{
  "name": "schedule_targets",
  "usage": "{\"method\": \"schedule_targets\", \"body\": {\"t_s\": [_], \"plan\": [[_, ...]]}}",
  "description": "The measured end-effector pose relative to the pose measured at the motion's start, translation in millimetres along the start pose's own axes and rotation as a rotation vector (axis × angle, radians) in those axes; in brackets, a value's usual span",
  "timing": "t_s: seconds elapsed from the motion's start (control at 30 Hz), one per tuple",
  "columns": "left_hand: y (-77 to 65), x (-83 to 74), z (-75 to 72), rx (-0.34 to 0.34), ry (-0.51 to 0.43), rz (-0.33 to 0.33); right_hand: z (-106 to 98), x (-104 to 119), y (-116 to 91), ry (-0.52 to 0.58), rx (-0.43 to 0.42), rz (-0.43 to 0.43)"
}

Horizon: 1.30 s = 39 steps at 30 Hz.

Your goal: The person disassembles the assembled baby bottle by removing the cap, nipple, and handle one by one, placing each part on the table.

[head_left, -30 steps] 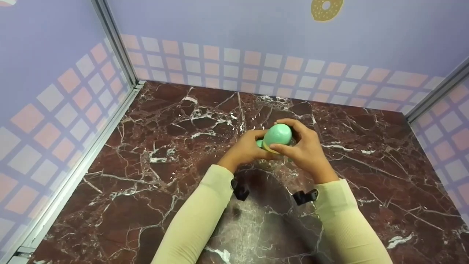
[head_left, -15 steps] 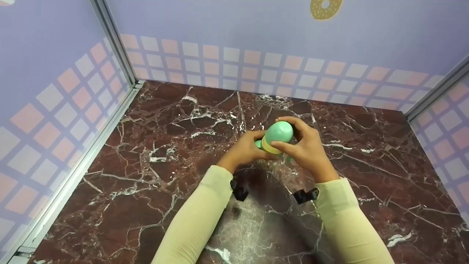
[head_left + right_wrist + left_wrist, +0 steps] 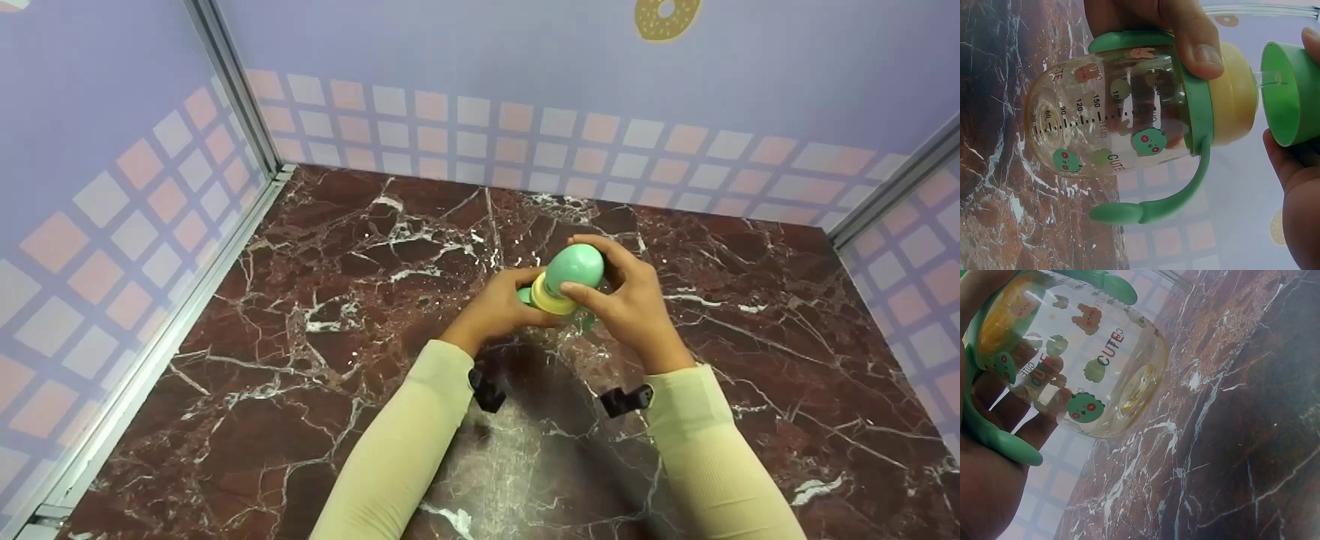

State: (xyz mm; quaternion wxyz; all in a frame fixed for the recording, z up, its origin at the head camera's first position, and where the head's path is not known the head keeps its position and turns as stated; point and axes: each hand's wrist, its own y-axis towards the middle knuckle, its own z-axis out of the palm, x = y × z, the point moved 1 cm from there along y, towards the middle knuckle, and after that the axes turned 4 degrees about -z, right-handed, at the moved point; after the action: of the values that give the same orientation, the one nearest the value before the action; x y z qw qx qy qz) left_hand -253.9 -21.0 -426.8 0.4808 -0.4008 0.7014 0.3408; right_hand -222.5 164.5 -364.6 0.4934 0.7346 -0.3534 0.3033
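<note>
A clear baby bottle point(image 3: 1112, 112) with green handles point(image 3: 1157, 211), printed cartoon faces and a measuring scale is held above the table. My left hand point(image 3: 495, 306) grips it around the neck, the thumb near the yellow collar point(image 3: 1234, 93). My right hand point(image 3: 634, 304) holds the rounded green cap point(image 3: 576, 267) between thumb and fingers. In the right wrist view the cap stands a little off the collar, and a clear nipple point(image 3: 1269, 78) shows in the gap. The bottle's body point(image 3: 1081, 354) fills the upper left of the left wrist view; it looks empty.
The dark red marbled tabletop point(image 3: 300, 420) spreads below both hands. Lilac wall panels point(image 3: 420, 45) with a pink and white tile pattern enclose the back and sides. A metal profile point(image 3: 232, 82) runs up the back left corner.
The cap has moved up and slightly right in my right hand, away from the bottle. More of the yellow collar now shows. My left hand has stayed almost in place.
</note>
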Motion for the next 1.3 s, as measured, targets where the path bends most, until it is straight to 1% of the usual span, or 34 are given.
{"method": "schedule_targets", "body": {"t_s": [0.07, 0.23, 0.37, 0.5, 0.7, 0.77, 0.93, 1.13, 1.3], "plan": [[-1.1, -1.7, -0.1, 0.0, -0.003, -0.014, 0, 0, 0, 0.009, -0.009, 0.003], [-11.3, -20.6, -2.9, 0.002, -0.023, -0.049, -1, 1, 0, 0.035, -0.032, 0.014], [-13.9, -23.8, -4.2, 0.003, -0.033, -0.057, -2, -1, -1, 0.042, -0.055, 0.016], [-11.8, -19.1, -3.9, 0.004, -0.036, -0.062, -2, -2, -1, 0.024, -0.067, 0.004], [0.0, 6.2, -1.0, -0.009, -0.03, -0.068, -5, -3, 0, 0.022, -0.091, -0.013], [1.1, 10.5, -1.1, -0.011, -0.032, -0.06, -5, -4, 0, 0.021, -0.095, -0.014], [1.7, 14.4, -1.8, -0.013, -0.046, -0.032, -7, -5, -1, 0.019, -0.096, -0.006], [2.0, 15.2, -2.5, -0.022, -0.057, -0.036, -10, -6, 0, 0.012, -0.103, -0.005], [2.8, 16.5, -3.7, -0.022, -0.059, -0.018, -12, -7, 1, 0.006, -0.12, -0.006]]}}
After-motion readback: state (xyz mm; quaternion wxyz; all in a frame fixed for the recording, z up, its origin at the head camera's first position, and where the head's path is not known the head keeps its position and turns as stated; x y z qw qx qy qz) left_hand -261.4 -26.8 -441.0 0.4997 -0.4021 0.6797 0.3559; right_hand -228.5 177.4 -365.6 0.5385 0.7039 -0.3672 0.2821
